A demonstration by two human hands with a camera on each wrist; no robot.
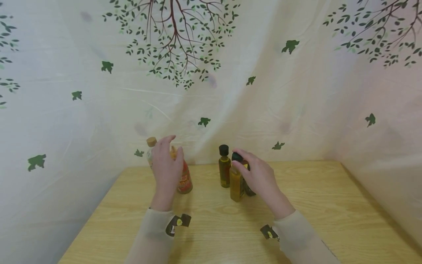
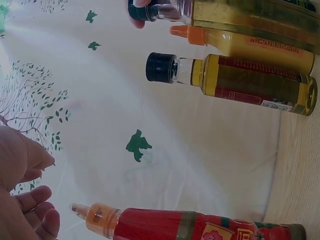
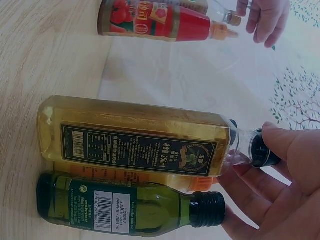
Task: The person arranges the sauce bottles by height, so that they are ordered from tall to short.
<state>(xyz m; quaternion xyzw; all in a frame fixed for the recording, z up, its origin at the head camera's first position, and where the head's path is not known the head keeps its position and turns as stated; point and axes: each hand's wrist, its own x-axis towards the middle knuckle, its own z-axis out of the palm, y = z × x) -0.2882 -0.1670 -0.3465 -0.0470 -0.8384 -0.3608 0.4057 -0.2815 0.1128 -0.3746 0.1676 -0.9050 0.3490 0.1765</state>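
My right hand [image 1: 258, 176] pinches the black cap of a square, clear oil bottle [image 3: 130, 140] between thumb and fingers. That bottle is upright; whether its base touches the table I cannot tell. Beside it stand a green glass bottle [image 3: 120, 207] with a black cap, a yellow squeeze bottle [image 2: 260, 47] with an orange tip, and a round oil bottle [image 2: 250, 82] with a dark cap. My left hand [image 1: 166, 159] hovers at a red sauce squeeze bottle [image 2: 190, 225], fingers loosely bent and apart from it. A clear bottle with a tan cap [image 1: 151, 142] is partly hidden behind this hand.
All the bottles are toward the back of a light wooden table [image 1: 217, 234]. A pale curtain [image 1: 230, 106] printed with branches and green leaves hangs behind and along the sides. Small dark devices [image 1: 178, 222] are strapped to both wrists.
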